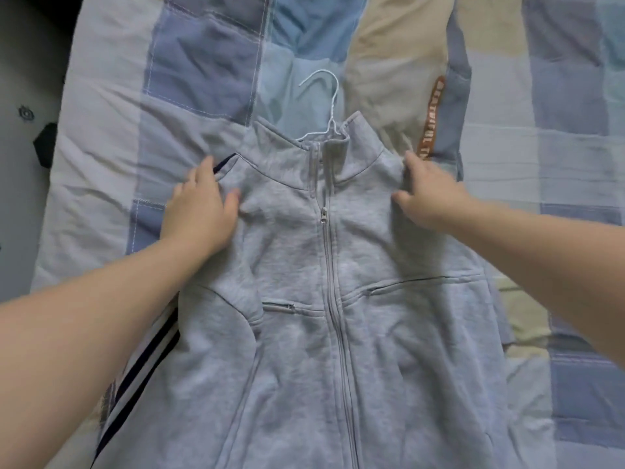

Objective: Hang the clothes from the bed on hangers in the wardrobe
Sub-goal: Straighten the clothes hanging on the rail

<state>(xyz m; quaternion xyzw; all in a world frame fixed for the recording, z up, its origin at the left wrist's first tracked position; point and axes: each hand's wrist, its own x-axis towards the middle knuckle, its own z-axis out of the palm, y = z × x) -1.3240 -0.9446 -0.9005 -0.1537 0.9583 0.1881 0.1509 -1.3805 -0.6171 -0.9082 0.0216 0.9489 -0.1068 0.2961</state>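
A grey zip-up jacket [304,265] lies flat on the bed, front side up and zipped nearly to the collar. A white wire hanger [329,106] sits inside it, only the hook and neck showing above the collar. My left hand [199,211] rests on the jacket's left shoulder, fingers curled into the fabric by the dark sleeve stripes. My right hand [429,198] pinches the right shoulder fabric. A beige garment [389,72] with an orange lettered strip and a light blue garment [304,38] lie beyond the collar.
The bed carries a checked quilt [568,184] in blue, grey and cream patches. Its left edge [64,184] drops to a dark floor with a black object [45,142]. The wardrobe is out of view.
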